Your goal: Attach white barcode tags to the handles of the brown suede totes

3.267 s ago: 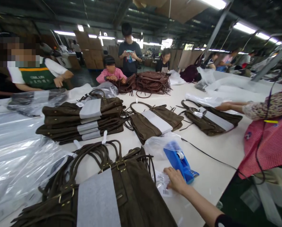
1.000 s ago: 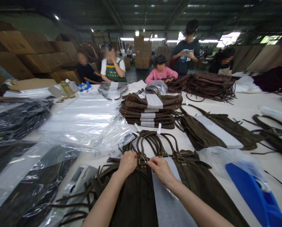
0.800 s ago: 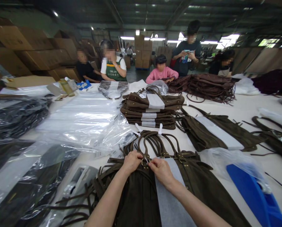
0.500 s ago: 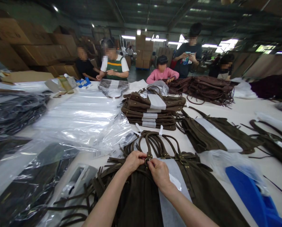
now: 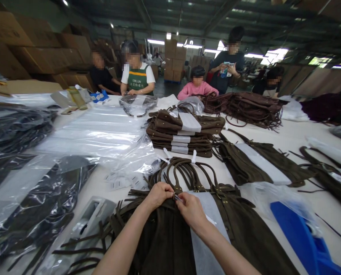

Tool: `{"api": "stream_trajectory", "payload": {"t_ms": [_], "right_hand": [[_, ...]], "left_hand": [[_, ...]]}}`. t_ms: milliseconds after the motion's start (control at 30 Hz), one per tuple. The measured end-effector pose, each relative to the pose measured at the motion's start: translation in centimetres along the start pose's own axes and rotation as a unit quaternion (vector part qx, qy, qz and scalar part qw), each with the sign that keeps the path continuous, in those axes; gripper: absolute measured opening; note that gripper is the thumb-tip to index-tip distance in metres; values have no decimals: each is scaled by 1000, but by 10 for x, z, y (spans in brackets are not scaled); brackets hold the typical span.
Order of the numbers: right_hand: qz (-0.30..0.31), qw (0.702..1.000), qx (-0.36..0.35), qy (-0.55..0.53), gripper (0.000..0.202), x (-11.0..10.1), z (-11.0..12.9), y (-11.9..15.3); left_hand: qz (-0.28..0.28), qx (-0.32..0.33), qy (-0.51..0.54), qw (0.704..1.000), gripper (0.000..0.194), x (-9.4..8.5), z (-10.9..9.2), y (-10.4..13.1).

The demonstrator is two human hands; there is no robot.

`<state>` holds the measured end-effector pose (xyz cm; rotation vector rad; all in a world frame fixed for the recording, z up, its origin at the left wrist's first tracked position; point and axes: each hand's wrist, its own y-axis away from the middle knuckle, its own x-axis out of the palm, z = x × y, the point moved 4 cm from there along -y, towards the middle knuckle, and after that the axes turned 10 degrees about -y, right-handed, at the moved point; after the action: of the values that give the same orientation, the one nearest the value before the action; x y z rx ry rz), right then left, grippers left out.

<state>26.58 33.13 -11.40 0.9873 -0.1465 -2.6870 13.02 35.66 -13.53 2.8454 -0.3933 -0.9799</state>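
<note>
A dark brown handbag (image 5: 166, 244) with long fringe lies in front of me, a white paper band (image 5: 206, 244) across it. My left hand (image 5: 159, 195) is closed in a pinch on the bag's metal fitting at the foot of one handle (image 5: 176, 175). Right beside it, my right hand (image 5: 191, 209) pinches a small shiny piece against the same fitting; fingers hide most of it. Both wrists rest low over the bag. White ties (image 5: 193, 156) stick up from the looped handles behind my fingers.
Clear plastic bags (image 5: 87, 133) cover the table's left side. Stacked brown bags (image 5: 182, 133) stand ahead, more bags (image 5: 253, 162) lie to the right. A blue tape dispenser (image 5: 298, 236) and a grey one (image 5: 90, 221) flank me. Several people are across the table.
My hands stay at the same handle foot. The fingers have shifted slightly, and a small shiny piece now shows at the right fingertips. Across the table, the person in the green apron has lowered their hands.
</note>
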Motion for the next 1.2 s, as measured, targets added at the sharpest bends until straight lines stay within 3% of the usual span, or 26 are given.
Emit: {"api": "stream_trajectory", "payload": {"t_ms": [100,200,367,433,533,633,767,933,1100,1200], "right_hand": [[21,995,-38,89,26,-7,6,7],[35,994,-24,102,30,-10,1,7],[55,994,24,-92,29,-3,-15,1],[68,971,61,-223,26,2,-19,0],[79,906,110,-402,27,6,-19,3],[67,855,149,-492,37,5,-19,8],[74,806,203,-551,49,5,-20,15],[59,758,245,-602,46,7,-16,23],[154,735,247,-613,31,16,-9,32],[172,725,265,-612,29,20,-12,33]], "left_hand": [[-46,-18,-6,999,11,-9,1,8],[-84,-38,-1,996,9,-14,3,16],[-107,-67,52,991,9,-15,-2,25],[-102,-70,88,988,9,-13,-9,25],[-84,-66,144,984,9,-10,-22,23],[-81,-73,191,975,9,-7,-26,20],[-103,-102,209,967,11,-4,-20,16],[-116,-112,196,967,13,-7,-22,29],[-80,-75,171,979,14,-14,-31,60],[-64,-58,140,986,16,-15,-33,75]]}}
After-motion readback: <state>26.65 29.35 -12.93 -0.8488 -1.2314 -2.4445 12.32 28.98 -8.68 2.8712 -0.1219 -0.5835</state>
